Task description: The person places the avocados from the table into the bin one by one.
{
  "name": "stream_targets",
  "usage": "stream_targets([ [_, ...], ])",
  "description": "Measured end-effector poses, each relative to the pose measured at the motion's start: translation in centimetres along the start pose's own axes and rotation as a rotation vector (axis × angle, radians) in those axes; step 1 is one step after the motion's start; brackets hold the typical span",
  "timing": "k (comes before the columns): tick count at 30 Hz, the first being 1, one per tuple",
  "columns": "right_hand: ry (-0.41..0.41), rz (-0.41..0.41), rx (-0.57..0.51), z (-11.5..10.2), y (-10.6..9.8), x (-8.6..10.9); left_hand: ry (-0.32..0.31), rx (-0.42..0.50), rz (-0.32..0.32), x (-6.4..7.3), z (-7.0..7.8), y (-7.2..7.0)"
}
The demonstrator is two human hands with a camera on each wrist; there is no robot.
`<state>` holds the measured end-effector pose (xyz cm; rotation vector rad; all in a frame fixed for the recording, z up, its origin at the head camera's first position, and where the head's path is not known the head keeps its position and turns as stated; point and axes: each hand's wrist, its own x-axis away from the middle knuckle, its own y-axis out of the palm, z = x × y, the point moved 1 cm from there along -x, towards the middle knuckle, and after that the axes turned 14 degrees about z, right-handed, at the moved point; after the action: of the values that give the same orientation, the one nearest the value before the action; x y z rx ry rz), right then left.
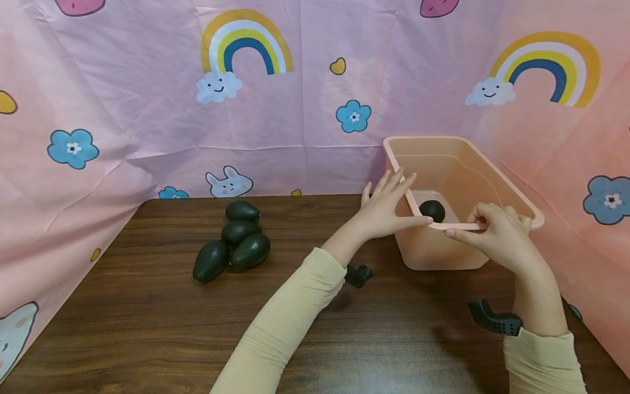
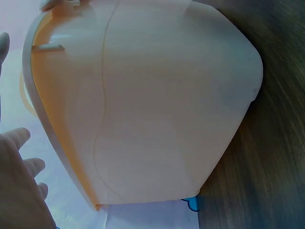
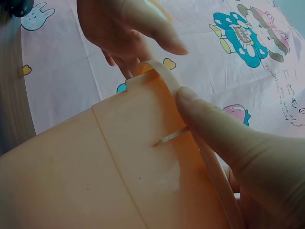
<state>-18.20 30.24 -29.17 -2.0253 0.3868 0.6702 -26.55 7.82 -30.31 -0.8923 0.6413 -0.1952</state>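
Observation:
A peach plastic bin point(image 1: 438, 246) stands at the right of the table, with one dark green avocado point(image 1: 432, 211) visible inside. My right hand point(image 1: 504, 235) pinches the front rim, its thumb outside and curled fingers over the inner side. At the bin's left front corner is my left hand point(image 1: 386, 210), fingers spread and fairly straight. In the right wrist view the left thumb point(image 3: 167, 36) stands off the rim near that corner. The bin's outer wall point(image 2: 157, 109) fills most of the left wrist view. Several avocados point(image 1: 250, 251) lie clustered on the left of the table.
The dark wood table point(image 1: 162, 334) runs back to a pink patterned cloth point(image 1: 162, 109) hung behind and along both sides. The bin's back lies close to this cloth. Black wrist straps point(image 1: 494, 319) sit on both forearms.

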Motion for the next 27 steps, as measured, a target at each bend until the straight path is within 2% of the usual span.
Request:
stream_targets([
  [17,0.012,-0.004,-0.005,0.0,-0.1,0.1,0.036,0.111,0.103,1.6,-1.4,-0.2],
  [27,0.007,0.008,-0.002,-0.1,-0.1,0.1,0.044,0.176,0.141,2.9,-1.8,-0.4],
])
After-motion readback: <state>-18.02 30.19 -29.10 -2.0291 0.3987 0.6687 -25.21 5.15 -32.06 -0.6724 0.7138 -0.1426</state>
